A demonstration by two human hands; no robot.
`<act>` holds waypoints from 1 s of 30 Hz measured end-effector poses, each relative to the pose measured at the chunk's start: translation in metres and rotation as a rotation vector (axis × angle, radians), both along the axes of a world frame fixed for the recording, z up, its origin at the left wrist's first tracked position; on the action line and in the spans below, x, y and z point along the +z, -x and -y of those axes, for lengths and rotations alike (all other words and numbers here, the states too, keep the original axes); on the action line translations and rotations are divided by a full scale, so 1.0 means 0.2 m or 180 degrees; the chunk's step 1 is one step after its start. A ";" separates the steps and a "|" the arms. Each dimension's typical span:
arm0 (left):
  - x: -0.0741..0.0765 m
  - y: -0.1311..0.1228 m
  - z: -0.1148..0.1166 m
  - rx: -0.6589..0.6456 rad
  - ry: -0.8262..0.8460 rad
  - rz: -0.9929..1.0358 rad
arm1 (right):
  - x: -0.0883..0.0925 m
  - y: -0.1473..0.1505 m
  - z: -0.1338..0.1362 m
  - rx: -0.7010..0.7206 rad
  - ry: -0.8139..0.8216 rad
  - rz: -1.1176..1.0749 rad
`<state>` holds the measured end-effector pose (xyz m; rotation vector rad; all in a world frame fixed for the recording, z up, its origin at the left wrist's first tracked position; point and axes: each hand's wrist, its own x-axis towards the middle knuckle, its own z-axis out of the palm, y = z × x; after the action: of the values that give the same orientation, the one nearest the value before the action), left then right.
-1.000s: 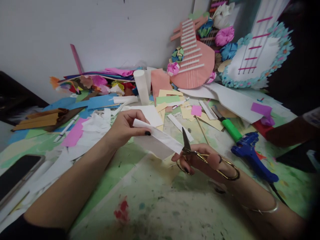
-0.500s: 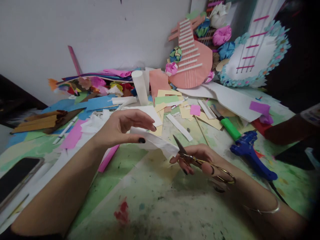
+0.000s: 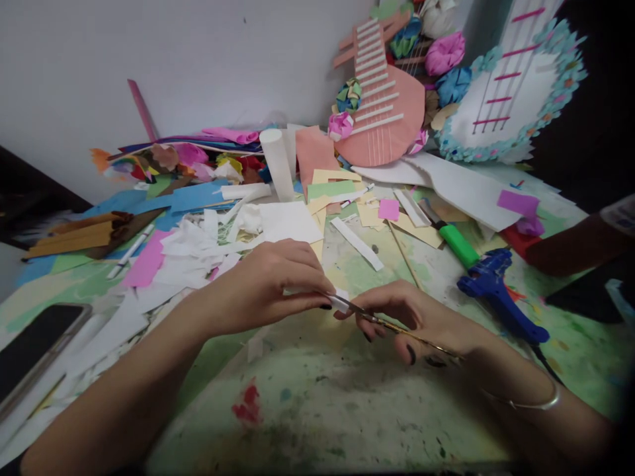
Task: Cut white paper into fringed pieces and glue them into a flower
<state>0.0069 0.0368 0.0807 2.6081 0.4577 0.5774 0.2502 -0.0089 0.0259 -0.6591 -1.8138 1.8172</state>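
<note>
My left hand (image 3: 278,284) pinches a small white paper strip (image 3: 340,301) between thumb and fingers, and most of the strip is hidden by the hand. My right hand (image 3: 409,317) holds gold-handled scissors (image 3: 391,324), seen nearly edge-on. Their dark blades point left and meet the strip right by my left fingertips. Whether the blades are apart or together I cannot make out. Both hands are above the paint-stained green table (image 3: 317,410).
White paper scraps (image 3: 191,244) and a phone (image 3: 40,344) lie on the left. A white roll (image 3: 278,165) stands at the back. On the right are a blue glue gun (image 3: 501,291) and a brown bottle (image 3: 578,244). Paper guitars (image 3: 381,119) lean against the wall.
My left hand has closed on the white paper and moved down and right, toward the scissors. The scissors have turned edge-on, and their tip now reaches the paper.
</note>
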 end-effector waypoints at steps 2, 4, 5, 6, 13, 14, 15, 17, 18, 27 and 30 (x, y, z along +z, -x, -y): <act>-0.01 -0.01 0.01 0.0074 0.0074 -0.0004 | 0.00 -0.01 0.00 -0.0015 0.0022 0.0027; -0.01 -0.02 0.02 0.0096 0.0116 -0.0045 | 0.01 -0.01 0.00 -0.0026 0.0061 0.0096; -0.01 -0.02 0.02 0.0087 0.0121 -0.0072 | 0.01 -0.02 0.00 -0.0024 0.0101 0.0118; -0.02 -0.03 0.02 0.0074 0.0116 -0.0093 | 0.01 -0.02 0.00 -0.0015 0.0159 0.0122; -0.02 -0.05 0.04 0.0066 0.0102 -0.0257 | 0.04 -0.02 0.00 0.0060 0.0395 0.0109; -0.02 -0.05 0.05 0.0082 0.0104 -0.0256 | 0.04 -0.01 0.00 0.0057 0.0421 0.0086; -0.02 -0.05 0.05 0.0110 0.0102 -0.0252 | 0.04 -0.01 0.00 0.0049 0.0451 0.0071; -0.01 -0.05 0.05 0.0161 0.0094 -0.0227 | 0.04 -0.01 0.01 0.0028 0.0488 0.0071; -0.01 -0.05 0.06 0.0172 0.0105 -0.0222 | 0.03 -0.01 0.01 0.0014 0.0486 0.0072; -0.02 -0.06 0.05 0.0037 0.0166 -0.0153 | 0.03 -0.01 0.00 -0.0007 0.0371 0.0089; -0.04 -0.06 0.05 -0.0020 0.0157 -0.0028 | 0.03 -0.01 0.01 -0.0042 0.0380 0.0078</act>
<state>0.0186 0.0275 0.0733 2.5651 0.4606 0.5460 0.2522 -0.0100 0.0320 -0.7390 -1.7225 1.9281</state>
